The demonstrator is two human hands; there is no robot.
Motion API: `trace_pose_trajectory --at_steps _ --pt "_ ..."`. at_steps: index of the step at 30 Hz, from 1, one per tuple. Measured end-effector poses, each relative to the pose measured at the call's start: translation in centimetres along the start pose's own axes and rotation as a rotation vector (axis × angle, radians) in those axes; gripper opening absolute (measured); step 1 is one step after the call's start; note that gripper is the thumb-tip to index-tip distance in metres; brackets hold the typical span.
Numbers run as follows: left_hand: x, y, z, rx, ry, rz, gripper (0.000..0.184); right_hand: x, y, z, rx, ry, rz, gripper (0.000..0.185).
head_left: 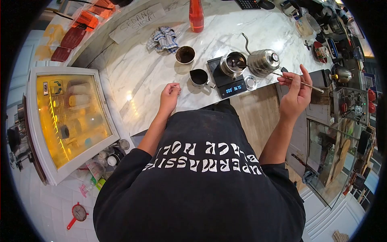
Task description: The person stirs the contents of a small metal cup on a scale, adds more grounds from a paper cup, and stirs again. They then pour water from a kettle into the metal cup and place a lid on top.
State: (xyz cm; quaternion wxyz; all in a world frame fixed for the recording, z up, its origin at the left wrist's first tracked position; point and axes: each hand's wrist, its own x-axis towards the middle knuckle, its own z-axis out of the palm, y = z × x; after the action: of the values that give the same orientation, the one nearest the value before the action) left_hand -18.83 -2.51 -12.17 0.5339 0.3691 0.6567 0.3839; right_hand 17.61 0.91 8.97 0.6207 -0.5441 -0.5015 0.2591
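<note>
My right hand (296,90) holds the handle end of a long thin metal spoon (276,74), whose bowl end dips into a steel cup (234,64) of dark contents. That cup sits on a black digital scale (226,91) with a lit display. My left hand (170,94) rests on the marble counter with its fingers curled; whether anything is in them is hidden. To its right stands a small metal pitcher (199,78) with dark liquid. Behind the pitcher is a white cup (185,55) with dark residue. A steel gooseneck kettle (264,61) stands right of the scale.
A checked cloth (163,39) and a red bottle (196,18) lie farther back on the counter (141,76). A small round metal lid (250,82) is beside the scale. A glass-door fridge (76,117) stands left; an espresso machine (352,105) is at right.
</note>
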Motion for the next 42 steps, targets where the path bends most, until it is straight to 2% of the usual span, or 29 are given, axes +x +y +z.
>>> trace_pose_trajectory --at_steps 11,22,42 --pt "-0.2 0.0 -0.1 0.005 0.000 0.000 0.031 -0.7 1.9 -0.4 0.111 -0.025 0.100 0.037" --pt "0.3 -1.3 -0.1 0.014 -0.022 0.008 0.029 -1.0 5.1 -2.6 0.294 0.201 0.324 0.032" --pt "-0.4 -1.1 0.0 0.088 -0.026 0.001 0.030 -1.3 2.5 -1.3 0.183 0.033 0.165 0.033"
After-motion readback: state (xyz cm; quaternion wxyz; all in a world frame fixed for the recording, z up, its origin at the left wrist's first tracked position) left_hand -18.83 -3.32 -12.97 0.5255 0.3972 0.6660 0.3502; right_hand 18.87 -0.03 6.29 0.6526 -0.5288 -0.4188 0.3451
